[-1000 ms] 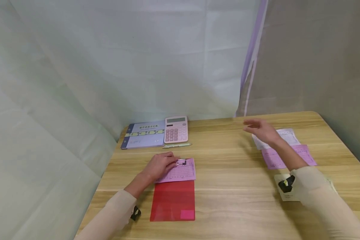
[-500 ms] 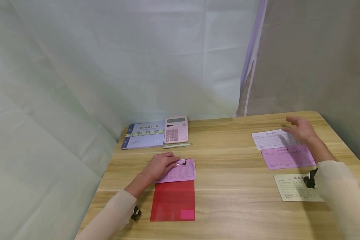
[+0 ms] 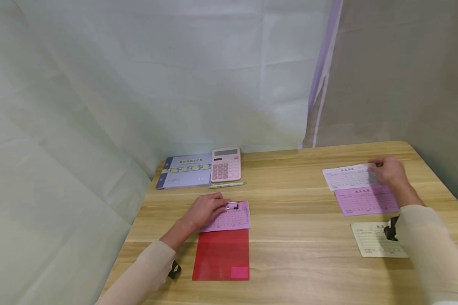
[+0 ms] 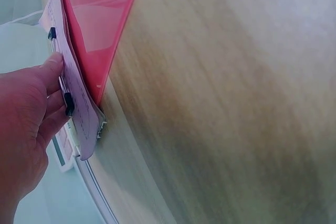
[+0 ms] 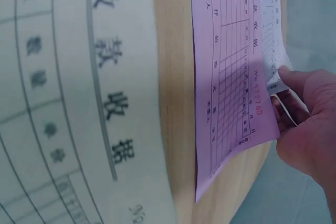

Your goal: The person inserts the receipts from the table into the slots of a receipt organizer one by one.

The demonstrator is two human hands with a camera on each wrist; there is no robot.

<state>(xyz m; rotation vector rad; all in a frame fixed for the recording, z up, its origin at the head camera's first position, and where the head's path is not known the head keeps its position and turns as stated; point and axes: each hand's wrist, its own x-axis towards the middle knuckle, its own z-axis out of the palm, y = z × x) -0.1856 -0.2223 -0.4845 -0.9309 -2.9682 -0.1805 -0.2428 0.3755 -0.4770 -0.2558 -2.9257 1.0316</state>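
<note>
My left hand (image 3: 205, 210) grips the metal clip (image 4: 60, 80) at the top of a red clipboard (image 3: 222, 255). Pink receipt sheets (image 3: 232, 217) lie on the clipboard's upper part, below that clip. Over at the right, my right hand (image 3: 390, 171) pinches the right end of a white receipt slip (image 3: 347, 176), the thumb on top in the right wrist view. Just in front lies a separate pink receipt slip (image 3: 366, 201), partly under the right forearm. Nearer still is a pale yellow-green receipt slip (image 3: 375, 243), its right end hidden by the sleeve.
A blue account book (image 3: 187, 170) lies at the back left of the wooden table (image 3: 297, 237). Beside it are a pink calculator (image 3: 226, 164) and a pen (image 3: 227, 185). A pale curtain (image 3: 229, 76) hangs behind the table.
My right hand has moved right, above the slips, then lowered onto the white slip's right end and taken hold of it. The left hand stays on the clip.
</note>
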